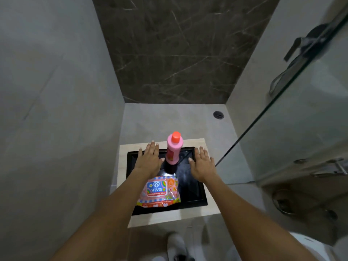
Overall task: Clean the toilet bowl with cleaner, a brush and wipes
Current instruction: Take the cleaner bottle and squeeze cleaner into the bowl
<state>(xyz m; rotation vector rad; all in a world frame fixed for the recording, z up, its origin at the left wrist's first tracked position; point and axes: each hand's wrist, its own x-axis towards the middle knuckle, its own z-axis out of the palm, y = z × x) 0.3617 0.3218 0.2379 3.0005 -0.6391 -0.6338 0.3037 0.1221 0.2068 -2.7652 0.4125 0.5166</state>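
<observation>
— Judging progress: what is shown?
— Both hands, left hand [148, 161] and right hand [202, 163], are held flat, fingers spread, nothing gripped. Cleaner bottle [174, 149] at twelve o'clock, wipes pack [159, 192] at six, untouched. Cleaning seems unstarted.

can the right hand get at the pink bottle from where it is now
Probably yes. The right hand lies open and flat just beside the pink bottle, which stands upright on the black tray. Nothing sits between them; the wipes pack lies nearer the person, out of the way.
</observation>
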